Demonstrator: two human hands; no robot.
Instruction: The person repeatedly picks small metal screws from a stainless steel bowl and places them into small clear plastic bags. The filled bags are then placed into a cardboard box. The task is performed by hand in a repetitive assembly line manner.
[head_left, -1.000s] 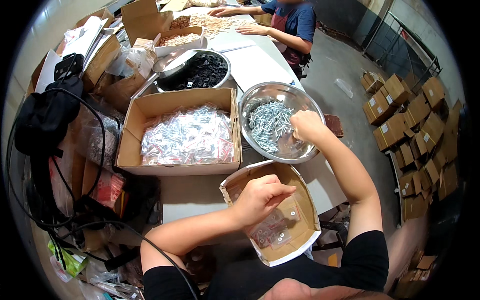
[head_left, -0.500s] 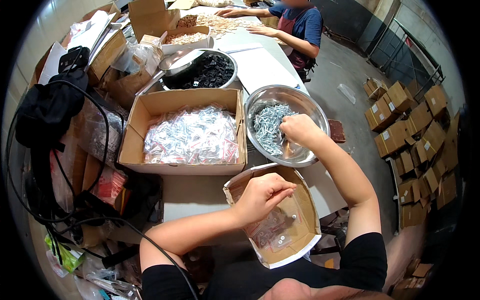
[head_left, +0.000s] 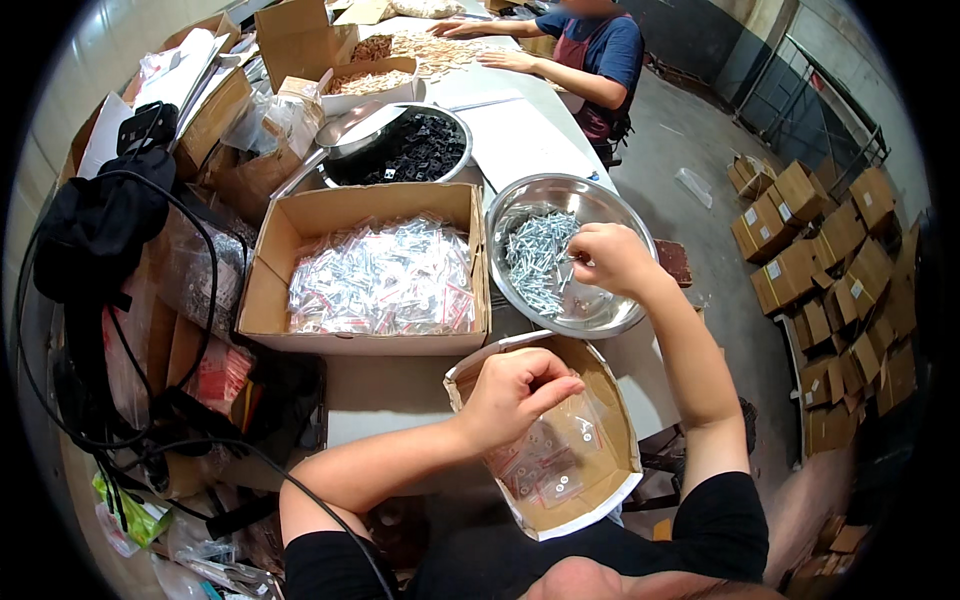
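Note:
My right hand is over the right side of a steel bowl, its fingers curled in a pinch beside a heap of silvery screws. Whatever is between those fingertips is too small to make out. My left hand is closed, thumb against fingers, above a shallow cardboard tray. What it pinches, if anything, I cannot make out. Small clear plastic bags with red lines lie in the tray, some with small white round pieces on or in them.
A cardboard box full of filled clear bags stands left of the bowl. Behind it is a bowl of black parts with a metal scoop. A co-worker sits at the table's far end. Cartons are stacked at right; a black cable hangs at left.
My right hand has drawn slightly right and up off the screws, and its fingertips now show. My left hand has shifted slightly down and left over the tray, still closed.

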